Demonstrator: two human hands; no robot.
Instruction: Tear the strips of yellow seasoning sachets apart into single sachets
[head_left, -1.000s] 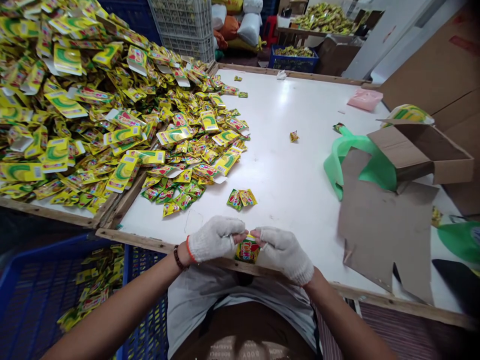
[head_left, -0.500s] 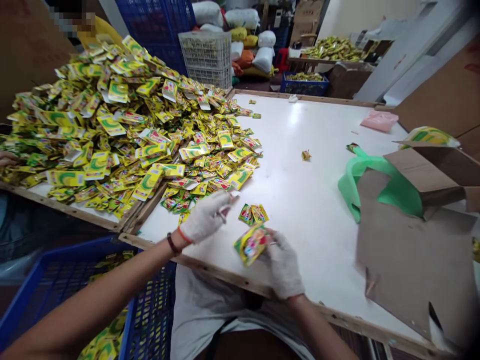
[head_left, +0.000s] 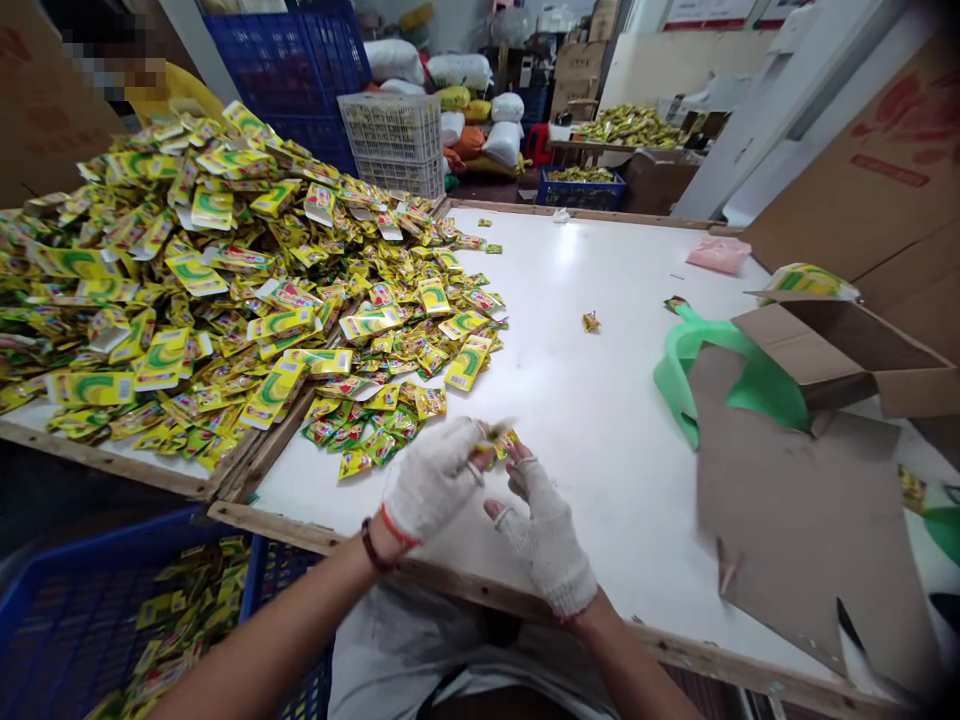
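My left hand [head_left: 439,475], in a white fingerless glove, has its fingers curled at the near part of the white table. A blurred yellow-green packet [head_left: 493,434] shows at its fingertips, partly hidden by them. Just to the right is my right hand [head_left: 547,540], gloved the same way, thumb and fingers apart. Its fingertips are by a small yellow sachet [head_left: 508,444]; whether they touch it I cannot tell. Left of my left hand, small green and yellow sachets [head_left: 382,435] lie loose at the edge of a large pile of yellow packets [head_left: 217,265].
A green scoop-like plastic container [head_left: 675,375] and an open cardboard box [head_left: 795,500] stand on the right. One sachet [head_left: 591,322] lies mid-table, a pink bundle [head_left: 718,254] farther back. A blue crate [head_left: 67,600] is below left. A person in yellow [head_left: 176,90] is behind the pile.
The flat yellow packet has left my right hand, whose fingers have spread. My left hand has moved right and closed over where two sachets lay. The view has shifted slightly.
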